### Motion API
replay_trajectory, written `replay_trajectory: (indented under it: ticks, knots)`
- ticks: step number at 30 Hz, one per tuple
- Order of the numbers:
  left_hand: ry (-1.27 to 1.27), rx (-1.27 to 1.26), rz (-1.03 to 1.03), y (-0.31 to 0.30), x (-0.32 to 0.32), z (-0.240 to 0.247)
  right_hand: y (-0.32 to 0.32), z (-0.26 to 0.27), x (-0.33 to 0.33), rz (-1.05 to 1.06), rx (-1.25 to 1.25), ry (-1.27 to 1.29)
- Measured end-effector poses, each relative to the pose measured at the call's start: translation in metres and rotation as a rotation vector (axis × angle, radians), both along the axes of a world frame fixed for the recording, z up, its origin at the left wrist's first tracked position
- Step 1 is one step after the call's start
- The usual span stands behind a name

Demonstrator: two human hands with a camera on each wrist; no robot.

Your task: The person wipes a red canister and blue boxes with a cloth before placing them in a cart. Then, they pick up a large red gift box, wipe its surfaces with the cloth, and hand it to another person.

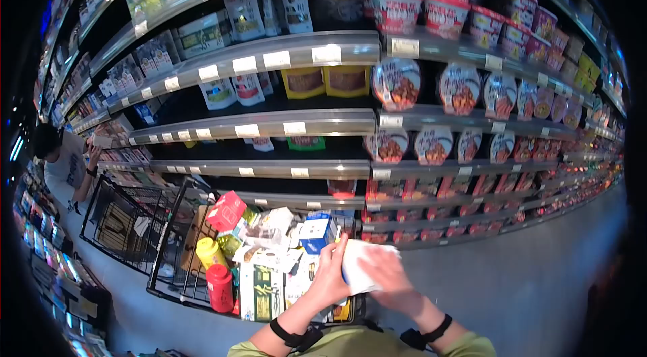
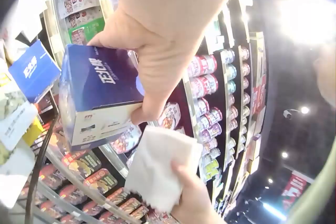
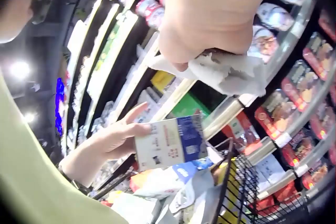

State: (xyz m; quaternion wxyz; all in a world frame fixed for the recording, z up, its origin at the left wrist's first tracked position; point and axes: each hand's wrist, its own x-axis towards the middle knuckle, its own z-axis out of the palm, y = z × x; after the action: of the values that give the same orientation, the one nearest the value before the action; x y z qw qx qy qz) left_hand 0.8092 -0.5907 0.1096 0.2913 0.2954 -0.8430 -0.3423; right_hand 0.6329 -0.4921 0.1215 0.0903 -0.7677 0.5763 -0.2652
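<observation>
My left hand [image 1: 330,273] grips a blue-and-white box [image 2: 102,90], fingers on one side and thumb on the other. In the right wrist view, the same box [image 3: 170,142] shows its white printed side and a blue end. My right hand [image 1: 387,279] holds a crumpled white tissue [image 2: 160,166], its thumb lying on the sheet. From the head view, the tissue lies over most of the box. Below both hands, a shopping cart [image 3: 223,187] is heaped with goods, among them a similar blue box [image 1: 317,232].
Red [image 1: 220,287] and yellow bottles [image 1: 210,252], a red box [image 1: 226,211] and several packets lie in the cart. Shelves [image 1: 249,128] of packaged food rise ahead, with bowl noodles [image 1: 396,83] on the right. At left, a person [image 1: 64,161] stands beside another cart [image 1: 125,222].
</observation>
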Motion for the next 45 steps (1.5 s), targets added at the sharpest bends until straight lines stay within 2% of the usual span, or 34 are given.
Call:
replay_trajectory:
  ticks: [1,2,3,5,6,7,9,10,13,15,17,18,19,21,23,25,27,28,30,31,33,35,36,37,39,41,43,45]
  knots:
    - [0.077,0.008,-0.076,0.004,0.002,-0.009,-0.001,-0.001,0.014,0.155,0.165,0.026]
    - [-0.015,-0.036,-0.045,0.009,0.007,-0.011,-0.002,-0.001,0.025,0.139,0.186,-0.017]
    - [0.09,0.071,-0.021,0.006,0.01,-0.024,-0.006,0.0,0.029,0.131,0.196,-0.051]
    - [-0.069,-0.147,-0.03,0.006,0.019,-0.039,-0.007,0.004,0.026,0.175,0.212,-0.16]
    - [0.095,-0.012,0.058,0.014,0.019,-0.006,-0.009,0.008,0.023,0.172,0.212,-0.206]
    - [0.067,0.034,0.042,0.013,0.021,-0.007,-0.01,0.011,0.02,0.172,0.229,-0.265]
    - [-0.014,-0.038,0.038,0.012,0.022,0.012,-0.013,0.017,0.013,0.183,0.252,-0.283]
    - [0.044,0.061,0.035,0.012,0.022,0.012,-0.013,0.017,0.011,0.184,0.255,-0.284]
    - [0.136,0.018,0.04,0.018,0.024,0.01,-0.012,-0.002,0.004,0.104,0.249,-0.285]
    - [0.104,0.015,0.025,0.017,0.03,0.013,-0.019,-0.045,-0.005,-0.008,0.103,-0.625]
    - [0.103,0.032,-0.064,0.01,0.031,0.024,-0.015,-0.081,-0.014,-0.223,0.546,-1.319]
    - [0.171,0.001,-0.129,0.006,0.028,0.025,-0.012,-0.065,-0.018,-0.379,0.744,-1.58]
    - [0.24,0.034,-0.175,0.005,0.024,0.028,-0.006,-0.067,-0.023,-0.269,0.774,-1.802]
    - [0.269,-0.004,-0.312,-0.009,0.015,0.037,-0.004,-0.066,-0.024,-0.187,0.706,-1.827]
    - [0.263,0.043,-0.337,-0.014,0.014,0.039,-0.004,-0.061,-0.021,-0.217,0.662,-1.856]
    - [0.138,-0.116,-0.038,-0.021,0.004,0.042,-0.008,-0.055,-0.023,-0.255,0.575,-1.878]
    - [0.095,0.183,0.142,-0.021,0.005,0.01,-0.009,-0.051,-0.015,-0.359,0.293,-1.865]
    - [0.172,0.499,0.056,-0.018,0.005,0.001,-0.012,-0.045,-0.01,-0.346,0.188,-1.849]
    - [0.274,1.063,-0.082,-0.01,0.004,0.002,-0.016,-0.043,-0.003,-0.294,0.181,-1.839]
    - [0.405,1.154,-0.109,-0.006,0.0,-0.013,-0.016,-0.043,-0.001,-0.238,0.174,-1.828]
    - [0.624,1.218,0.038,-0.005,-0.008,-0.014,-0.016,-0.062,-0.001,-0.206,0.158,-1.753]
    - [0.701,1.205,0.023,-0.01,-0.004,-0.005,-0.013,-0.076,-0.002,-0.158,0.158,-1.648]
    - [0.779,1.19,0.012,-0.014,-0.002,0.0,-0.009,-0.074,-0.004,-0.22,0.276,-1.634]
    - [0.801,1.175,0.01,-0.017,0.001,0.002,-0.01,-0.073,-0.004,-0.225,0.28,-1.635]
    - [0.783,1.232,0.01,-0.024,0.004,0.005,-0.016,-0.057,-0.005,-0.118,0.113,-1.424]
    - [0.722,1.224,0.003,-0.03,0.007,0.001,-0.018,-0.039,-0.006,-0.072,0.087,-1.369]
    - [0.53,1.374,0.005,-0.038,0.009,0.003,-0.018,-0.032,-0.011,0.058,0.104,-1.068]
    - [0.537,1.395,-0.066,-0.04,0.011,0.013,-0.022,-0.023,-0.013,0.13,0.134,-1.074]
